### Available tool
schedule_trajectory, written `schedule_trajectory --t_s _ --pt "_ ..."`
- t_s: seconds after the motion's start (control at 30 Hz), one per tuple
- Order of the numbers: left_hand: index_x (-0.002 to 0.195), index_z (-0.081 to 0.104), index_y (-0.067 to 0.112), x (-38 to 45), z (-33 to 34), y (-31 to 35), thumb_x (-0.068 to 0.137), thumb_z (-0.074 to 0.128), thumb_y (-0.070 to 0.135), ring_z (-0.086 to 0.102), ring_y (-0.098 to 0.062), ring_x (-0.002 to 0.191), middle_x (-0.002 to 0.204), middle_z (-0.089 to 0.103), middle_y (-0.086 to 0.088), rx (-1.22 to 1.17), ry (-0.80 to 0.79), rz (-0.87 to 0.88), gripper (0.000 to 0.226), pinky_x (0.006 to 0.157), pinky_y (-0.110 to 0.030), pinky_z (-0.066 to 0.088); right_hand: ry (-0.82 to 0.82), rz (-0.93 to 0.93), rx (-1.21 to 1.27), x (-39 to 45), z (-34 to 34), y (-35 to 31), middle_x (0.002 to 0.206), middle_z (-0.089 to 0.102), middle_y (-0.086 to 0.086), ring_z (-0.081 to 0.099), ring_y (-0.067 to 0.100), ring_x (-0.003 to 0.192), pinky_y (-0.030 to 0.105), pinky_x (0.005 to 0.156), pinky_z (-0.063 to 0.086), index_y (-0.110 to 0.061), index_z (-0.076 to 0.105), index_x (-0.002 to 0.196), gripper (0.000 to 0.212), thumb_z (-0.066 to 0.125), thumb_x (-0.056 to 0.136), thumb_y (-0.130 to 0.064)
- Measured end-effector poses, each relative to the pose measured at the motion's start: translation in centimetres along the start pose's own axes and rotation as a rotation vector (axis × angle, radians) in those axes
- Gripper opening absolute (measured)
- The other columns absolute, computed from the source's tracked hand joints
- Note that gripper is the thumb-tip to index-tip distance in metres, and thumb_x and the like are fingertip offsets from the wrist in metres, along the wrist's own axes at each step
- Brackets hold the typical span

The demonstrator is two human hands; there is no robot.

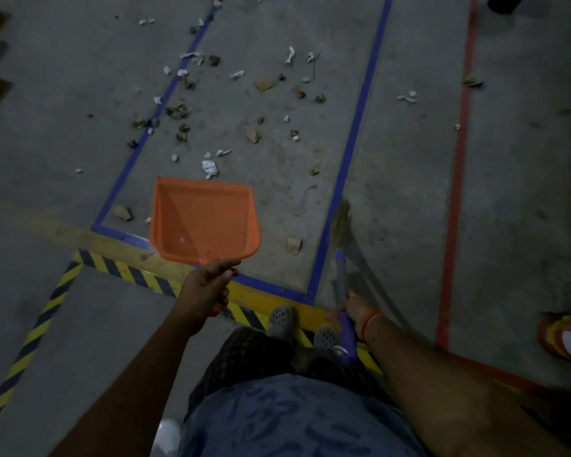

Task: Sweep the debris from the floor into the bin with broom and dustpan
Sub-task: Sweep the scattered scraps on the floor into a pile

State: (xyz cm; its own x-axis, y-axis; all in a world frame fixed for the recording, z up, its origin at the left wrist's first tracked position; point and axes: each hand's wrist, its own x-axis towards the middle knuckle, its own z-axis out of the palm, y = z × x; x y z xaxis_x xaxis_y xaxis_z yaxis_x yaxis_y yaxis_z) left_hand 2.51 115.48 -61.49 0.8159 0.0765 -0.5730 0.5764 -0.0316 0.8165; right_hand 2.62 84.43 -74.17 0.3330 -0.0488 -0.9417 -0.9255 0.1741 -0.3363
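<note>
Over the floor (pixel 409 192): left hand (pixel 208 288), arm outstretched, grips dustpan (pixel 205 221) handle; right hand (pixel 356 311) holds broom (pixel 342 262) low.

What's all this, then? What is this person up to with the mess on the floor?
A person is about to sweep up. The left hand holds an orange dustpan by its handle, and the pan looks empty. The right hand grips a broom whose bristles point to the floor beside the blue tape line. Scraps of paper and dry bits lie scattered ahead, not yet gathered. No bin can be clearly made out.
</note>
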Motion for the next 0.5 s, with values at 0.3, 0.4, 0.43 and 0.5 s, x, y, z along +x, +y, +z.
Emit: schedule_trajectory --t_s 0.3,0.4,0.43,0.5 --pt "0.125 0.068 0.016 4.3 -5.7 1.6 0.103 0.054 0.012 0.044 -0.014 0.051 0.095 0.063 -0.012 0.095 -0.117 0.020 0.026 0.042 -0.023 0.028 0.152 -0.070 -0.126 -1.4 3.7 2.8 0.082 0.049 0.012 0.043 0.020 0.055 0.023 0.040 0.040 -0.015 0.031 0.147 0.055 0.035 0.096 0.007" --pt "0.120 0.069 0.016 6.4 -9.4 2.6 0.104 0.053 0.012 0.039 -0.015 0.048 0.076 0.049 -0.016 0.143 -0.199 0.033 0.023 0.042 -0.023 0.027 0.213 -0.060 -0.070 -1.0 8.6 6.0 0.068 0.049 0.017 0.051 0.020 0.040 0.024 0.037 0.042 -0.015 0.041 0.133 0.034 0.040 0.100 -0.006" --pt "0.119 0.070 0.016 7.1 -10.8 3.0 0.104 0.054 0.013 0.039 -0.016 0.049 0.073 0.047 -0.015 0.169 -0.222 0.029 0.022 0.042 -0.024 0.027 0.217 -0.050 -0.074 -1.0 10.8 7.1 0.062 0.049 0.017 0.051 0.021 0.037 0.026 0.039 0.043 -0.015 0.041 0.134 0.035 0.041 0.100 -0.007" --pt "0.119 0.070 0.017 8.5 -14.0 3.6 0.103 0.055 0.014 0.038 -0.019 0.052 0.075 0.049 -0.016 0.214 -0.268 0.028 0.022 0.043 -0.025 0.026 0.189 -0.049 -0.083 -1.1 15.4 9.0 0.055 0.052 0.016 0.052 0.023 0.038 0.030 0.043 0.045 -0.021 0.039 0.140 0.043 0.040 0.099 -0.008"
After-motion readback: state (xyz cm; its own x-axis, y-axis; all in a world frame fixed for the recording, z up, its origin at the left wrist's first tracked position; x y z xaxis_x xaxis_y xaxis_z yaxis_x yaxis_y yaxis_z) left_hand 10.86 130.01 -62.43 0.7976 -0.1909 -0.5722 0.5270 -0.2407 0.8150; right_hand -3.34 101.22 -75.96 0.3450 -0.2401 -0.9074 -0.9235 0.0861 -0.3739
